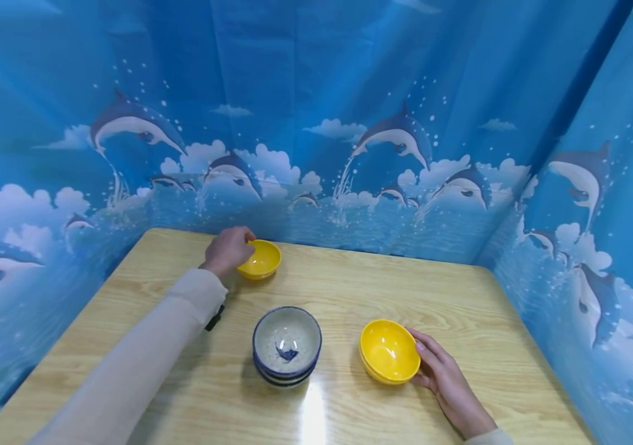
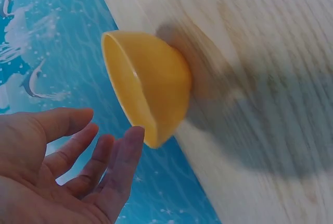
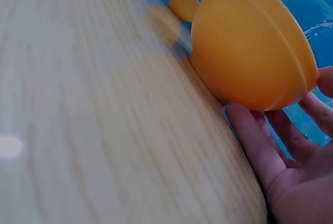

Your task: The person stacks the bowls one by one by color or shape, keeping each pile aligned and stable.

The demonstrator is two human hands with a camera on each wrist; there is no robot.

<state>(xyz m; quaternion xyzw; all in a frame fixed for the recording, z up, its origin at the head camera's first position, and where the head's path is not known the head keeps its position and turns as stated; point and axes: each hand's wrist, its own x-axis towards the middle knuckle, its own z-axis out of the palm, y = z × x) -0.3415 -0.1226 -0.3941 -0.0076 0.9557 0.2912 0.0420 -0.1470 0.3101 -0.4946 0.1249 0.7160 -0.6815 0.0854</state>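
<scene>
At the far left of the table, my left hand [image 1: 229, 250] is beside a single yellow bowl [image 1: 261, 259]. In the left wrist view its fingers [image 2: 127, 156] are spread loosely, thumb apart; one fingertip overlaps the rim of the bowl [image 2: 156, 83], and whether it touches is unclear. My right hand [image 1: 444, 377] holds the right side of yellow bowls [image 1: 389, 351], which look nested, with the thumb at the rim and the fingers against the outer wall. Between the hands stands a stack of grey-white bowls [image 1: 287, 343] with blue rims, the top one bearing a blue figure inside.
The light wooden table [image 1: 350, 278] ends at a blue dolphin-print curtain [image 1: 316, 123] at the back and sides. A dark band [image 1: 215, 318] shows at the left wrist. Light glares off the tabletop in front of the grey-white stack.
</scene>
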